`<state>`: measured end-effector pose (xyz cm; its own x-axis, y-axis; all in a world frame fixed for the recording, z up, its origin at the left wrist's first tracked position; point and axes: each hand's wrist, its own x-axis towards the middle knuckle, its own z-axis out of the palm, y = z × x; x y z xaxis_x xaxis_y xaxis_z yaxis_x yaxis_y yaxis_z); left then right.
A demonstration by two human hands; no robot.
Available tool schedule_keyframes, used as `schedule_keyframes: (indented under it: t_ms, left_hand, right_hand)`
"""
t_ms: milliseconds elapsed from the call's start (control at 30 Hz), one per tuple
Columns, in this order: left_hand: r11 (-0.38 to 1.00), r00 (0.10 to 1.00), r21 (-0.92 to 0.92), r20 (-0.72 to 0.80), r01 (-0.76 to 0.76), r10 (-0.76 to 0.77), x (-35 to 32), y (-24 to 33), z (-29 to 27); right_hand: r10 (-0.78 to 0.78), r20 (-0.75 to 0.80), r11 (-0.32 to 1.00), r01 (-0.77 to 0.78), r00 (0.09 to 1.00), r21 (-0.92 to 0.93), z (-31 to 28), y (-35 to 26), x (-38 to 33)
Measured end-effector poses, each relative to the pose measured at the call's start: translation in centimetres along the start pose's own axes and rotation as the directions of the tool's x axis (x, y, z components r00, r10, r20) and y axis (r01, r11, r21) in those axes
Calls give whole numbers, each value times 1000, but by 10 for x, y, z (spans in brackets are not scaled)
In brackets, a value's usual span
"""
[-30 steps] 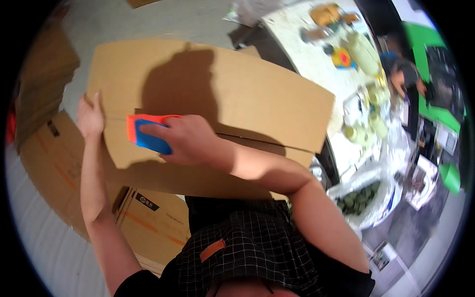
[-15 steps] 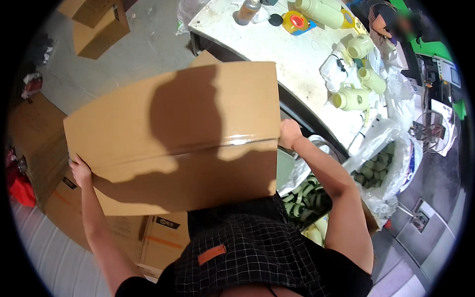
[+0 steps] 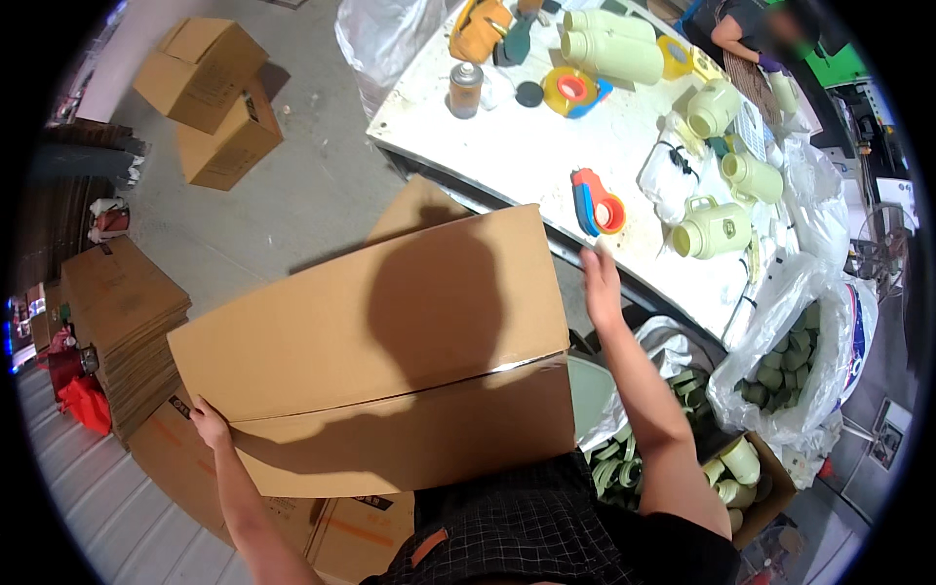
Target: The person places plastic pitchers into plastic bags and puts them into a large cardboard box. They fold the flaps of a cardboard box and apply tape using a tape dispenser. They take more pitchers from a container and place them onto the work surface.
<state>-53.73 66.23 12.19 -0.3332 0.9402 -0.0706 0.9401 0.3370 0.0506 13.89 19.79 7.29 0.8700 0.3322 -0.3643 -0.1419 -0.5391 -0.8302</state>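
Note:
A large brown cardboard box (image 3: 322,322), its long seam partly taped, stands tilted in front of me with my shadow across it. At its left edge my left hand (image 3: 209,423) grips the cardboard, the fingers partly hidden. My right hand (image 3: 602,283) is off the box, just beyond its right side, fingers stretched out toward the table edge. Nothing shows in it. Close past its fingertips, a red and blue tape dispenser (image 3: 593,202) lies on the white table (image 3: 526,146). Farther back lies another dispenser with a yellowish tape roll (image 3: 567,91).
Pale green jugs (image 3: 712,229) and a spray can (image 3: 465,91) stand on the table. Bags of green parts (image 3: 780,366) sit at right. Flattened cartons (image 3: 136,331) are stacked at left; closed boxes (image 3: 210,73) lie behind. A co-worker (image 3: 741,39) is at far right.
My right hand has let go of the box's right side and moved toward the table. The box sits lower and farther right in view, and the red and blue dispenser has come into sight.

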Motion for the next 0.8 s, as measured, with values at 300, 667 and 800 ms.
schedule_keyframes:
  t_ms: [300,667,800]
  left_hand:
    - [782,980,-595,61,186,-187,-77,-173,-43]
    - [803,913,-521,101,-290,395,-317,-160,-70]
    - [751,753,-254,113,-609,649,-365,-159,-33]
  right_hand:
    - [-91,-88,989,80,992,-121,27,-97,-200]
    - [-118,-407,897,273,906,348,62,20,-241]
    - [264,-108,957,-274,959,-99,72,135,-261]
